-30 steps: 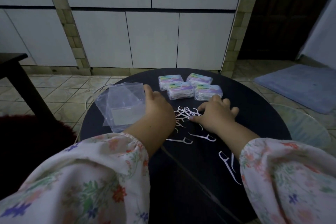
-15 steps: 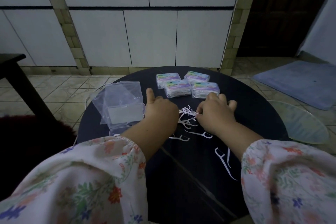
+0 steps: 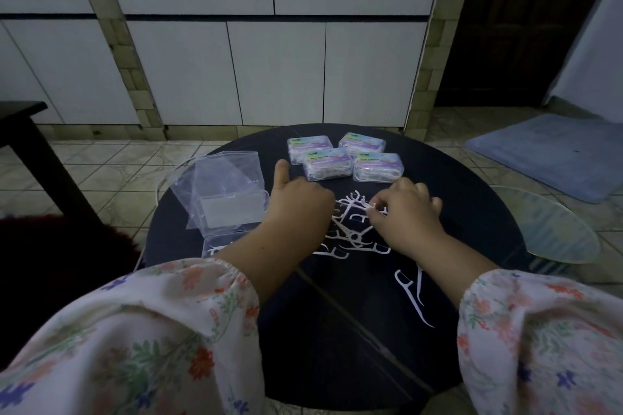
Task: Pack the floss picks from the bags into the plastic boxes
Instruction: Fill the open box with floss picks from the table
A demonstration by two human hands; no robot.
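A loose pile of white floss picks (image 3: 350, 226) lies in the middle of the round dark table (image 3: 337, 330). My right hand (image 3: 404, 216) pinches picks at the pile's right side. My left hand (image 3: 296, 205) lies over the pile's left side with its thumb stuck out; what its curled fingers hold is hidden. An open clear plastic box (image 3: 229, 212) stands at the left, its lid up, with a few picks in its tray. Empty clear bags (image 3: 219, 175) lean behind it. Several filled, closed boxes (image 3: 344, 157) sit at the table's far side. Two stray picks (image 3: 411, 290) lie near my right forearm.
White cabinet doors (image 3: 276, 71) and a tiled floor are beyond the table. A glass plate (image 3: 553, 229) lies at the right, partly off the table edge. A blue mat (image 3: 553, 152) is on the floor at the right. A dark table (image 3: 20, 131) stands at the left.
Both hands have drawn closer over the pile. My right hand has gone from resting flat on the picks to pinching some and lifting slightly.
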